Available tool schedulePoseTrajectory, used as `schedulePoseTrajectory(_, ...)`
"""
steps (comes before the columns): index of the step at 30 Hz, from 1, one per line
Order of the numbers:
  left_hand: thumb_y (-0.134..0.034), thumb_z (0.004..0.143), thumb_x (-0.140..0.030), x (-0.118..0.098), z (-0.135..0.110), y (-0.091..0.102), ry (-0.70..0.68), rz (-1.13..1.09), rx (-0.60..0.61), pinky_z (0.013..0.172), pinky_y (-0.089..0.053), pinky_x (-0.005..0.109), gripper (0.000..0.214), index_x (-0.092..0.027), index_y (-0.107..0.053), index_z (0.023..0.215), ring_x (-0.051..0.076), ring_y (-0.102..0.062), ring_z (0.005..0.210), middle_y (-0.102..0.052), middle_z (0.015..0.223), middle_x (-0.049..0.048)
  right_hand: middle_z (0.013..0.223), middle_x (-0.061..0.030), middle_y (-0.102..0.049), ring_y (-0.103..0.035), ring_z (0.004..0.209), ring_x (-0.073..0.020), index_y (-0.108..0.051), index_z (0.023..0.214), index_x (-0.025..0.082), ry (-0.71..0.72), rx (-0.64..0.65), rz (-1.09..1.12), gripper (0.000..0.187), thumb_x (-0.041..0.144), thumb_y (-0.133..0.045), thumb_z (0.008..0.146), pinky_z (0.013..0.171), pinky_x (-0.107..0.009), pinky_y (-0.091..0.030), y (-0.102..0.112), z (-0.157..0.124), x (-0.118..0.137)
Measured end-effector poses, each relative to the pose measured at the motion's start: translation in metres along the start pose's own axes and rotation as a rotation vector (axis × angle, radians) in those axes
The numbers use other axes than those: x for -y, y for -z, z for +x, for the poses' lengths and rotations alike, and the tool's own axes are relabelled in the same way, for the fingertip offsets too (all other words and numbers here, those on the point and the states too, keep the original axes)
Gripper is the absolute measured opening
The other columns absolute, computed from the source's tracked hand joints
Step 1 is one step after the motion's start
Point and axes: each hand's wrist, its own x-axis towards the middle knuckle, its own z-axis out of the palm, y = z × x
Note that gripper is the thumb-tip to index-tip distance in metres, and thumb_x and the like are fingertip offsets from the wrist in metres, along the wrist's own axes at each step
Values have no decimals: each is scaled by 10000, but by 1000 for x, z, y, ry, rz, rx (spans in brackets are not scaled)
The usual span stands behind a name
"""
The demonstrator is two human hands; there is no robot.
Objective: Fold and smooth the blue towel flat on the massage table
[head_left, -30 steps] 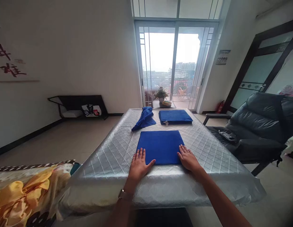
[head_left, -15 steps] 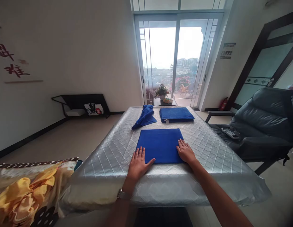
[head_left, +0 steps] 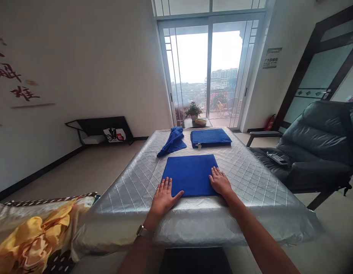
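Observation:
A blue cloth (head_left: 190, 173), folded into a flat rectangle, lies on the silver quilted table cover (head_left: 131, 186) near its front edge. My left hand (head_left: 164, 196) rests flat on its left front corner, fingers stretched forward and thumb out to the side. On the right edge of the cloth lies my right hand (head_left: 220, 180), palm down with the fingers extended. Behind it sits a stack of folded blue cloths (head_left: 211, 137) with a small white tag at the front. To the left of the stack, a crumpled blue cloth (head_left: 173, 141) lies loosely.
A dark padded armchair (head_left: 321, 140) with a pale device (head_left: 277, 159) on its seat stands at the right. Yellow fabric (head_left: 31, 236) lies at the lower left. Beyond the table are a potted plant (head_left: 194, 110) and a sliding glass door (head_left: 209, 76).
The view has shifted slightly, so the table things appear a little further left. Both hands stay flat on the folded cloth, with no clear movement against it.

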Motion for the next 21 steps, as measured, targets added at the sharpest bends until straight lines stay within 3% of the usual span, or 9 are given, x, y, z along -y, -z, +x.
schedulePoseTrajectory(4, -189, 886, -879, 1, 2, 10, 7, 28, 72, 1265, -143, 499, 1112, -49, -154, 1626, 336, -93, 1569, -80, 1688, 159, 1698, -80, -200, -159, 1569, -213, -248, 1625, 68, 4, -7, 3, 653, 384, -215, 1055, 1269, -386, -104, 1, 0, 0)
schedulePoseTrajectory(7, -140, 914, -844, -13, 10, 16, 7, 41, 60, 1264, -143, 499, 1087, -15, -184, 1614, 344, -116, 1565, -103, 1679, 193, 1696, -83, -202, -156, 1570, -211, -252, 1625, 72, 7, -10, -2, 651, 382, -216, 1055, 1269, -387, -98, 0, 0, 0)
schedulePoseTrajectory(9, -94, 948, -794, -36, 18, 16, -40, 33, 26, 1268, -147, 475, 1038, 0, -210, 1606, 327, -137, 1565, -123, 1678, 202, 1697, -87, -197, -154, 1570, -211, -249, 1626, 71, 11, -8, -4, 652, 385, -215, 1055, 1269, -390, -96, -1, 1, 0)
schedulePoseTrajectory(14, 10, 1008, -652, -119, 44, 4, -369, -58, 22, 1276, -144, 400, 891, -56, -284, 1601, 229, -179, 1565, -223, 1680, 141, 1695, -96, -211, -165, 1568, -211, -266, 1622, 76, 29, -36, -27, 637, 375, -231, 1061, 1265, -385, -112, -4, 2, -3)
schedulePoseTrajectory(16, 11, 1018, -623, -142, 54, -1, -439, -82, 29, 1279, -138, 396, 863, -66, -302, 1597, 220, -185, 1564, -243, 1677, 132, 1694, -94, -220, -168, 1567, -206, -278, 1623, 100, 40, -39, -35, 621, 370, -242, 1065, 1261, -374, -122, -5, 2, -5)
schedulePoseTrajectory(18, -1, 1022, -616, -150, 62, -6, -452, -94, 30, 1282, -134, 404, 855, -58, -301, 1596, 229, -180, 1565, -244, 1677, 138, 1693, -87, -227, -177, 1565, -201, -288, 1623, 120, 43, -36, -34, 611, 368, -240, 1067, 1258, -369, -132, -5, 2, -5)
schedulePoseTrajectory(21, -10, 1019, -627, -134, 65, -10, -410, -100, 22, 1283, -130, 419, 853, -69, -275, 1608, 237, -165, 1568, -223, 1684, 128, 1690, -78, -233, -188, 1562, -198, -298, 1621, 123, 32, -39, -32, 611, 367, -225, 1066, 1261, -374, -129, -5, 2, -5)
